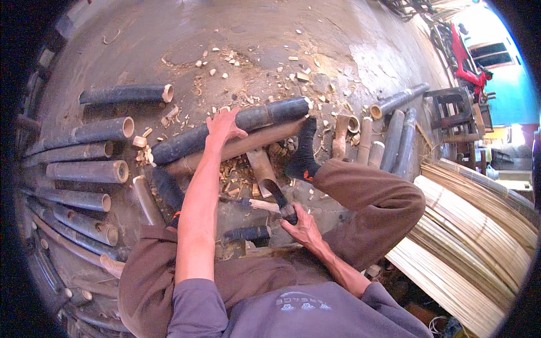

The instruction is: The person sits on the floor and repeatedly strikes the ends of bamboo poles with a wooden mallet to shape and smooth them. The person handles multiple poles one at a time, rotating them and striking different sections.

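My left hand (224,126) reaches forward with its fingers spread, pressing on a long dark bamboo pole (265,115) that lies across the ground in front of me. Under that pole lies a paler brown bamboo length (248,145). My right hand (301,224) is closed on the dark handle of a blade (275,191), near my lap. My right foot in a black sock (303,152) rests against the poles. A short split bamboo piece (260,166) lies between my legs.
Several cut dark bamboo tubes (84,169) are stacked at the left, more tubes (394,135) at the right. Bundled pale bamboo strips (479,236) lie at the lower right. Wood chips (253,67) litter the concrete floor. A wooden stool (453,110) and a red motorbike (465,56) stand far right.
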`<action>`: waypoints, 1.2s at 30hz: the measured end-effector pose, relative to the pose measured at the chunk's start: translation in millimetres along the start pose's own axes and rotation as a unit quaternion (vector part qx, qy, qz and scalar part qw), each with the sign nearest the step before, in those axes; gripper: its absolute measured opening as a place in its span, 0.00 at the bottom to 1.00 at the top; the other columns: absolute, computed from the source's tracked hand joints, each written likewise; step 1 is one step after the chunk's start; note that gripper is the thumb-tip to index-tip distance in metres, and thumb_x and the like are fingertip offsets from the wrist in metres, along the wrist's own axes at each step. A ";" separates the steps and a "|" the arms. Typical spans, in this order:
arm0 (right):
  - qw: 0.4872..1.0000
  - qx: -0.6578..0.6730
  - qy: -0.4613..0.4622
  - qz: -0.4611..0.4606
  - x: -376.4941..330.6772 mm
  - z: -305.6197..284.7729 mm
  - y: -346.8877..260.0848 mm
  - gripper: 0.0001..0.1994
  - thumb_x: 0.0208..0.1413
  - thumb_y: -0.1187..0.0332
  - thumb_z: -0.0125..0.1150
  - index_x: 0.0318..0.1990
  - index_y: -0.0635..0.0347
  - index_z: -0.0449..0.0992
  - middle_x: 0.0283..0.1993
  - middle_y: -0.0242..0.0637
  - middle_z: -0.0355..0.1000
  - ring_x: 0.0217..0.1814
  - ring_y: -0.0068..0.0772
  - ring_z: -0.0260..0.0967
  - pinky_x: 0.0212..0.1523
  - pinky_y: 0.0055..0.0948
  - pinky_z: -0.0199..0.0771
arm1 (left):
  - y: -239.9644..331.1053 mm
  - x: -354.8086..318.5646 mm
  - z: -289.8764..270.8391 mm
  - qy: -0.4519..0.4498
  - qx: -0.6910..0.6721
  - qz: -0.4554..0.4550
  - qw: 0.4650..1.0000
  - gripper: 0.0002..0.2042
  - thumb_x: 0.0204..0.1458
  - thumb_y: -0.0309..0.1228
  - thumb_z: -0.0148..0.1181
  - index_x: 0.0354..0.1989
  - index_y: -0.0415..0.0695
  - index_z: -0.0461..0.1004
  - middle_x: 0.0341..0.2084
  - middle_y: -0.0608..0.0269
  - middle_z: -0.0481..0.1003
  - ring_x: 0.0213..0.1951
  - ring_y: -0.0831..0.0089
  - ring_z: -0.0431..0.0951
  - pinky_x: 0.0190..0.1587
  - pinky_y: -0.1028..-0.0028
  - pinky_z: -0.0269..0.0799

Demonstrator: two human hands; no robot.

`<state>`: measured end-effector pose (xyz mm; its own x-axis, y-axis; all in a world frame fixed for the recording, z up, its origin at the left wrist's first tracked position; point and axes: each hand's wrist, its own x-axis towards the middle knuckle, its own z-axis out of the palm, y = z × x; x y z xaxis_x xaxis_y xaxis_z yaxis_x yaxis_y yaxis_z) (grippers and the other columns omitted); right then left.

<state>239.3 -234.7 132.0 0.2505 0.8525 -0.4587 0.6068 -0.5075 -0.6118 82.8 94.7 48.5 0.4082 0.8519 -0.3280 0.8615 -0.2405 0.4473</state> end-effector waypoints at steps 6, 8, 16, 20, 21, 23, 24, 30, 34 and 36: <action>0.999 0.036 0.004 -0.020 3.8 12.7 17.7 0.24 0.49 0.61 0.66 0.51 0.61 0.68 0.41 0.49 0.76 0.43 0.46 0.75 0.45 0.39 0.72 | -15.2 2.7 8.1 0.006 -0.001 0.001 1.000 0.45 0.23 0.50 0.78 0.58 0.58 0.68 0.52 0.55 0.72 0.56 0.54 0.70 0.55 0.39 0.60; 0.999 0.048 0.008 -0.001 6.8 13.4 19.8 0.21 0.48 0.63 0.67 0.48 0.62 0.70 0.39 0.45 0.76 0.41 0.41 0.74 0.42 0.37 0.72 | -1.8 1.6 3.1 -0.006 0.015 -0.001 1.000 0.44 0.24 0.50 0.77 0.59 0.59 0.68 0.52 0.54 0.73 0.56 0.54 0.71 0.55 0.43 0.61; 0.999 0.019 -0.013 0.037 7.6 3.5 -11.1 0.20 0.47 0.65 0.64 0.48 0.61 0.70 0.37 0.42 0.75 0.37 0.35 0.72 0.41 0.34 0.72 | 3.1 -4.5 8.8 0.030 -0.022 -0.020 0.999 0.41 0.21 0.44 0.80 0.54 0.57 0.72 0.54 0.57 0.70 0.59 0.51 0.65 0.58 0.41 0.55; 0.999 -0.006 -0.011 0.042 9.1 2.5 -7.7 0.21 0.47 0.64 0.65 0.48 0.62 0.70 0.36 0.43 0.75 0.38 0.37 0.73 0.41 0.35 0.72 | 2.2 -5.3 9.9 0.040 -0.009 -0.016 0.999 0.42 0.23 0.46 0.79 0.56 0.58 0.70 0.51 0.57 0.71 0.59 0.53 0.66 0.56 0.42 0.56; 0.999 -0.016 -0.013 0.042 8.8 1.6 -11.0 0.21 0.47 0.63 0.65 0.47 0.62 0.70 0.36 0.44 0.75 0.38 0.38 0.73 0.42 0.35 0.72 | 1.9 -5.5 9.7 0.040 -0.011 -0.015 0.999 0.42 0.23 0.47 0.79 0.56 0.59 0.70 0.51 0.57 0.71 0.59 0.53 0.66 0.56 0.42 0.57; 0.999 -0.023 -0.013 0.044 8.3 1.0 -15.9 0.21 0.47 0.63 0.65 0.47 0.63 0.70 0.36 0.44 0.75 0.38 0.39 0.73 0.42 0.36 0.72 | 1.0 -7.0 10.0 0.039 -0.012 -0.010 0.999 0.43 0.22 0.47 0.79 0.56 0.60 0.69 0.52 0.57 0.71 0.59 0.53 0.66 0.55 0.42 0.58; 0.999 -0.021 -0.009 0.045 8.2 0.3 -17.6 0.20 0.48 0.63 0.65 0.46 0.63 0.70 0.36 0.45 0.75 0.38 0.39 0.73 0.42 0.37 0.72 | 1.6 -7.5 9.4 0.039 -0.006 -0.015 0.999 0.44 0.22 0.48 0.79 0.57 0.60 0.69 0.52 0.57 0.71 0.60 0.53 0.66 0.55 0.42 0.58; 1.000 0.018 0.007 0.021 11.7 12.4 3.8 0.22 0.48 0.63 0.65 0.49 0.64 0.70 0.38 0.46 0.75 0.38 0.37 0.72 0.42 0.37 0.72 | 3.3 0.1 9.8 0.021 0.013 -0.028 0.999 0.46 0.23 0.50 0.78 0.60 0.61 0.67 0.54 0.58 0.70 0.59 0.55 0.67 0.57 0.42 0.57; 0.996 0.050 0.064 -0.043 10.9 11.0 -8.3 0.26 0.52 0.61 0.66 0.57 0.62 0.67 0.39 0.45 0.77 0.40 0.38 0.76 0.43 0.36 0.73 | 1.1 -2.9 4.9 0.010 -0.021 -0.007 1.000 0.44 0.22 0.48 0.79 0.57 0.55 0.68 0.55 0.53 0.70 0.60 0.52 0.65 0.58 0.40 0.55; 0.996 0.080 0.028 -0.001 14.8 6.4 -13.9 0.27 0.53 0.60 0.65 0.57 0.61 0.66 0.38 0.47 0.76 0.39 0.40 0.75 0.43 0.37 0.73 | -3.8 0.1 1.5 -0.014 -0.011 -0.005 1.000 0.47 0.23 0.51 0.78 0.60 0.57 0.65 0.57 0.52 0.68 0.61 0.52 0.64 0.59 0.40 0.55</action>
<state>229.7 -215.9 129.6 0.2942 0.8565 -0.4240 0.4800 -0.5161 -0.7094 80.0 95.0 45.5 0.4086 0.8406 -0.3555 0.8589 -0.2224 0.4613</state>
